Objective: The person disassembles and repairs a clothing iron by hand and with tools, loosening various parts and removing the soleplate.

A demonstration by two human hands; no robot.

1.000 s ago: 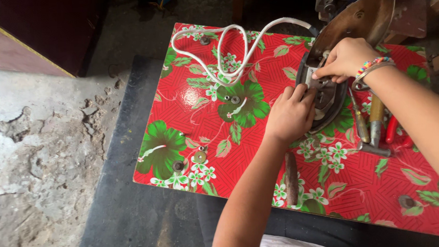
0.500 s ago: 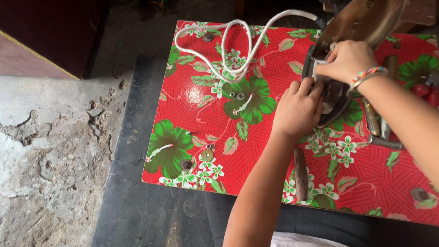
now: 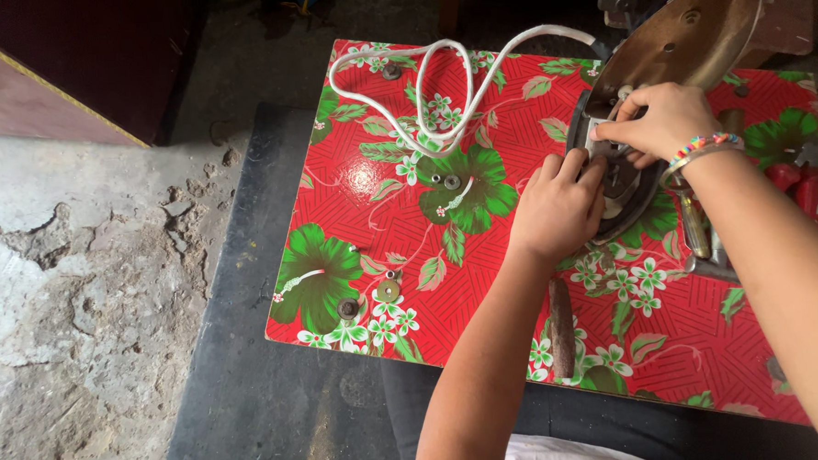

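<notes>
An opened clothes iron lies at the far right of a table covered in red cloth with green flowers [image 3: 371, 195]. Its metal soleplate [image 3: 685, 34] is tilted up, and the dark base [image 3: 628, 188] lies flat below it. My left hand [image 3: 555, 205] rests on the near edge of the base, fingers curled against it. My right hand [image 3: 657, 123], with a beaded bracelet at the wrist, pinches a small part inside the base. A white power cord [image 3: 430, 82] loops from the iron across the far side of the table.
Small washers and screws [image 3: 444, 180] lie mid-table; more round parts [image 3: 389, 291] sit near the front left corner. A screwdriver with a dark handle [image 3: 560, 329] lies near the front edge. Red-handled pliers [image 3: 793, 186] lie at the right. Cracked concrete floor [image 3: 72, 300] is on the left.
The view has shifted slightly. My right hand has moved a little deeper into the iron's base; my left hand stays on its edge.
</notes>
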